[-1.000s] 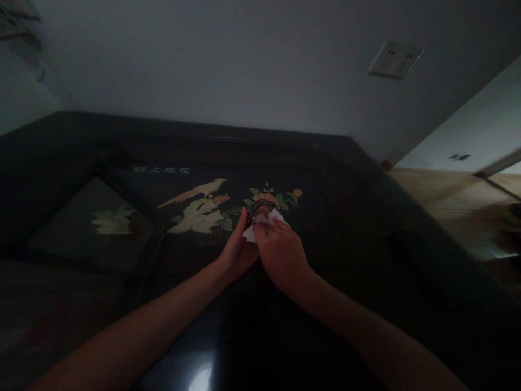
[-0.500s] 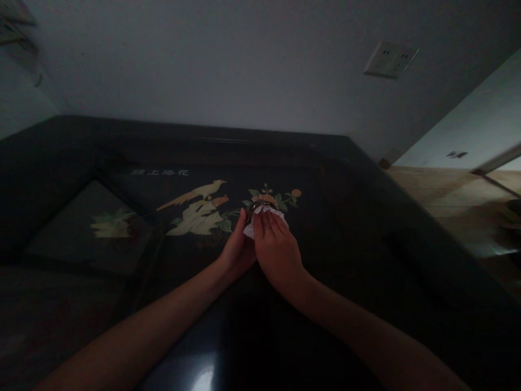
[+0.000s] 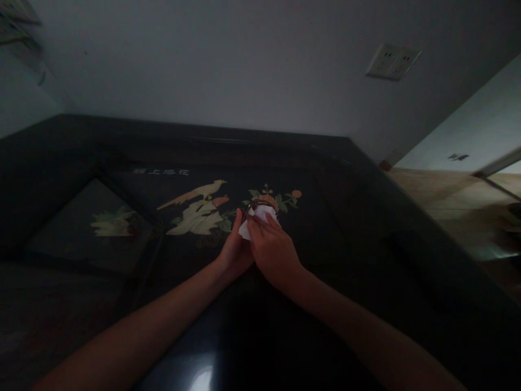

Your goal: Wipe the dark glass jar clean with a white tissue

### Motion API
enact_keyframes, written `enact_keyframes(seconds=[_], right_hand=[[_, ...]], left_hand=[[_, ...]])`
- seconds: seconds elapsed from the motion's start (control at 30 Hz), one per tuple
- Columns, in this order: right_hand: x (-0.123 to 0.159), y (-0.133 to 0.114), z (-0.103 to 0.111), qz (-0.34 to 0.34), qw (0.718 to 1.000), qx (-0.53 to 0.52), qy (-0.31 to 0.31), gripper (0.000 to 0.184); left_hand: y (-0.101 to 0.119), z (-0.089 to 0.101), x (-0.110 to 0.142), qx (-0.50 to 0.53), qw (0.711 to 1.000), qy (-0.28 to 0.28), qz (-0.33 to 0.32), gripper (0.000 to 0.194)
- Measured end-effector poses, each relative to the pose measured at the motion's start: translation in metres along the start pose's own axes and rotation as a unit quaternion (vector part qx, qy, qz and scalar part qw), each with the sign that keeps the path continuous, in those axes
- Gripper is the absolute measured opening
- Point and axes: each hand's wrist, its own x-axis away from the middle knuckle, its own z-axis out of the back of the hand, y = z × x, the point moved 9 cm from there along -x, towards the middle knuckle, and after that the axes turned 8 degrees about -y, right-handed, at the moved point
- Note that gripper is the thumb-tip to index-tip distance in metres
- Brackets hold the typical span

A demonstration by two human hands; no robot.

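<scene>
My left hand (image 3: 233, 254) is closed around a small dark object with a shiny curved rim (image 3: 257, 202), its thumb raised along the left side. A white tissue (image 3: 266, 212) covers most of that object, so its kind does not show. Over the tissue lies my right hand (image 3: 277, 252), fingers bent and pressing it against the object. Both hands meet above a glossy black tabletop (image 3: 345, 217), close to its inlaid flower picture (image 3: 290, 201).
An inlaid bird (image 3: 203, 190) and a pale rock shape decorate the tabletop left of my hands. Behind it rises a grey wall with a socket plate (image 3: 393, 62). To the right, beyond the table edge, lies a light tiled floor (image 3: 427, 190).
My right hand has slid slightly left over the object, its fingers more bent. The tissue has shifted left with it. My left hand keeps its hold, moved a touch left.
</scene>
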Motion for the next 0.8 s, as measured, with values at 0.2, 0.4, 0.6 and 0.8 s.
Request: enact_keyframes(seconds=[0.2, 0.4, 0.6, 0.8], right_hand=[[0.0017, -0.0008, -0.0055, -0.039, 0.996, 0.084, -0.016, 0.043], [0.004, 0.0, 0.0001, -0.084, 0.99, 0.105, -0.043, 0.041], [0.0011, -0.0024, 0.0023, -0.036, 0.998, 0.034, -0.038, 0.033], [0.0006, -0.0006, 0.0016, -0.01, 1.0, 0.001, 0.013, 0.038]], left_hand=[[0.0002, 0.0, 0.0017, -0.003, 1.0, 0.012, -0.012, 0.047], [-0.0014, -0.0021, 0.0011, -0.024, 1.0, -0.008, -0.008, 0.048], [-0.0004, -0.0022, 0.0018, -0.015, 1.0, -0.006, 0.001, 0.05], [0.0001, -0.0002, 0.0008, 0.001, 1.0, 0.003, -0.007, 0.051]])
